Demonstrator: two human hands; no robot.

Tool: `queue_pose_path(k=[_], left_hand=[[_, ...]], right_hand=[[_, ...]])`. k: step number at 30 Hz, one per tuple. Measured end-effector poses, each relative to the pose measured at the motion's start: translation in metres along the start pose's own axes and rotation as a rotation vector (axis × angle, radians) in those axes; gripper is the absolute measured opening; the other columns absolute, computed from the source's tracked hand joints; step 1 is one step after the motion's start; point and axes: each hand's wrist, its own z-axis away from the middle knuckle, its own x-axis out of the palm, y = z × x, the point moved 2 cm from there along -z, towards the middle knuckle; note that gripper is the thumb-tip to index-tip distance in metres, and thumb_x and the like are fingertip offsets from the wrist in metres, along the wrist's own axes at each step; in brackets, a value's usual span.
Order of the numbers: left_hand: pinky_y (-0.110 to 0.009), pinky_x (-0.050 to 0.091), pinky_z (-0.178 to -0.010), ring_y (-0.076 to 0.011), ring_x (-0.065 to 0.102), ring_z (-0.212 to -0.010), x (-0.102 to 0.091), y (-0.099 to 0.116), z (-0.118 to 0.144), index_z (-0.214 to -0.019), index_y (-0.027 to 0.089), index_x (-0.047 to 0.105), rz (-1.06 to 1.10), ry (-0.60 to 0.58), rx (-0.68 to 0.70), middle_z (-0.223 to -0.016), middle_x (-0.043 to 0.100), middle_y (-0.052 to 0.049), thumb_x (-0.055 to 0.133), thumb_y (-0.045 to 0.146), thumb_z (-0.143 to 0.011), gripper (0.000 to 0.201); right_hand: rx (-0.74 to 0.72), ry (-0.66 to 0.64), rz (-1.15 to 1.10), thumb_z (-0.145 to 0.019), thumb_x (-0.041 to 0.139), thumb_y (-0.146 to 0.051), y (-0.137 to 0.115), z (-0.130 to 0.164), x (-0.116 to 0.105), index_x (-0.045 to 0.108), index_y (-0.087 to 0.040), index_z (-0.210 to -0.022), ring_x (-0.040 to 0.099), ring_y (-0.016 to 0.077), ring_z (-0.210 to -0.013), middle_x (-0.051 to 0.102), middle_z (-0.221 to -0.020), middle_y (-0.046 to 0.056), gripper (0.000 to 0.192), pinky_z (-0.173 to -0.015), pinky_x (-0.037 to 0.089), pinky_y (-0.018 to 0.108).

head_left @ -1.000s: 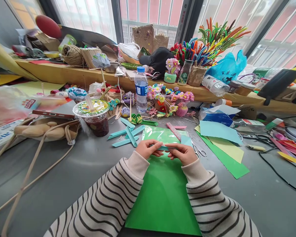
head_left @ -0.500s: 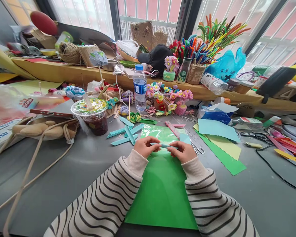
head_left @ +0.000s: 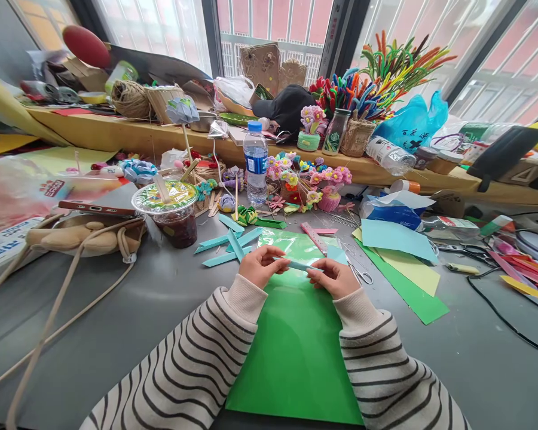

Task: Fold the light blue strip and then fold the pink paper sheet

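Note:
A narrow blue paper strip (head_left: 299, 265) is stretched level between my two hands, over a glossy green sheet (head_left: 302, 352). My left hand (head_left: 263, 266) pinches its left end between thumb and fingers. At the other end, my right hand (head_left: 334, 278) pinches the strip the same way. Several folded blue paper strips (head_left: 224, 257) lie crossed on the table to the left of my left hand. Beyond my right hand are a blue paper piece (head_left: 338, 254), a pink ruler (head_left: 314, 237) and scissors (head_left: 364, 276), partly covered.
A lidded drink cup (head_left: 173, 224) and a water bottle (head_left: 255, 164) stand behind the strips. Blue paper (head_left: 399, 240) overlaps yellow and green sheets at the right. A bag with long cords (head_left: 85, 236) lies left. Craft flowers (head_left: 305, 179) line the ledge.
My hands have moved slightly apart, and more of the blue strip shows between them. Both still pinch it. The whole view has shifted a little.

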Motion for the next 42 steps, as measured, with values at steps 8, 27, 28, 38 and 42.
queue_pose_path(k=[8,27,28,38,42], left_hand=[[-0.024,0.048,-0.05,-0.0143,0.059,-0.049,0.004,0.004,0.002,-0.068,0.012,0.053,0.03,-0.096,0.008,-0.052,0.058,0.001,0.065,0.028,-0.056,0.023],[-0.023,0.048,-0.053,-0.0146,0.059,-0.058,0.0,0.011,0.003,-0.079,0.01,0.06,0.095,-0.147,0.026,-0.06,0.06,-0.003,0.06,0.031,-0.061,0.027],[-0.023,0.048,-0.054,-0.0148,0.059,-0.058,0.0,0.011,0.004,-0.078,0.01,0.06,0.091,-0.155,0.026,-0.059,0.06,-0.003,0.06,0.032,-0.061,0.027],[-0.023,0.049,-0.052,-0.0137,0.058,-0.058,-0.001,0.009,0.001,-0.072,0.011,0.062,0.063,-0.131,0.067,-0.061,0.06,-0.003,0.06,0.029,-0.061,0.021],[-0.023,0.049,-0.052,-0.0139,0.058,-0.059,-0.003,0.007,0.0,-0.07,0.011,0.062,0.056,-0.117,0.057,-0.063,0.061,-0.004,0.061,0.031,-0.06,0.022]], right_hand=[[-0.021,-0.047,0.05,-0.058,0.061,-0.035,-0.007,0.003,0.004,0.058,-0.015,-0.059,0.048,0.0086,-0.041,0.057,-0.05,0.001,0.02,-0.043,0.041,0.022],[0.255,-0.137,-0.37,-0.047,0.069,-0.035,0.001,0.002,0.002,0.058,-0.015,-0.059,0.042,0.0048,-0.037,0.054,-0.046,-0.003,0.026,-0.039,0.031,0.02],[0.258,-0.139,-0.359,-0.047,0.069,-0.035,0.001,0.003,0.003,0.058,-0.015,-0.059,0.042,0.005,-0.037,0.054,-0.046,-0.003,0.026,-0.039,0.031,0.02],[0.249,-0.127,-0.325,-0.049,0.068,-0.036,0.002,0.002,0.002,0.058,-0.014,-0.059,0.043,0.0046,-0.038,0.054,-0.046,-0.003,0.026,-0.04,0.032,0.019],[0.241,-0.159,-0.295,-0.049,0.067,-0.037,0.001,0.003,0.004,0.057,-0.014,-0.058,0.043,0.0054,-0.039,0.054,-0.046,-0.002,0.027,-0.04,0.034,0.02]])
